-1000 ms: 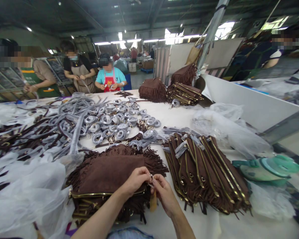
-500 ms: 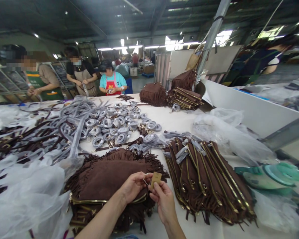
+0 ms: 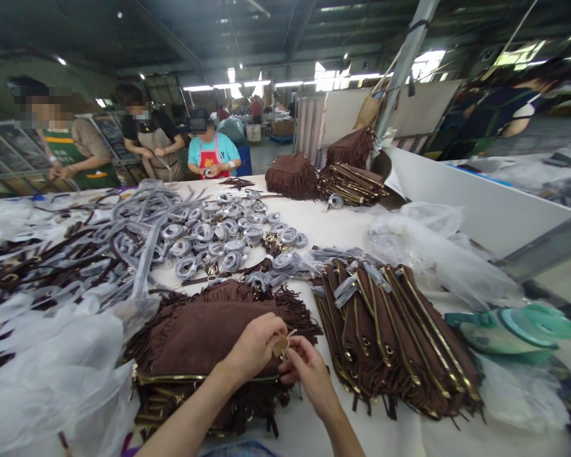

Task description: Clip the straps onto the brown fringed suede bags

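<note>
Above a stack of dark brown fringed bags with gold zips, my two hands are close together over a small tan hang tag. My left hand is closed, its fingertips pinching the tag. A thin white string sticks up between the hands. The closed fingers of my right hand are at the string, just right of the tag. To the right lies a fanned row of brown zipped bags, touched by neither hand.
Coiled, wrapped straps and loose dark straps spread over the table's left and middle. Clear plastic lies at left, more at right. A green translucent visor-like item rests at right. Further bags stand at the back; several people work beyond.
The tag has shifted left from my right fingers to my left fingertips and turned. My right fingers have moved up to the string. The view has moved slightly.
</note>
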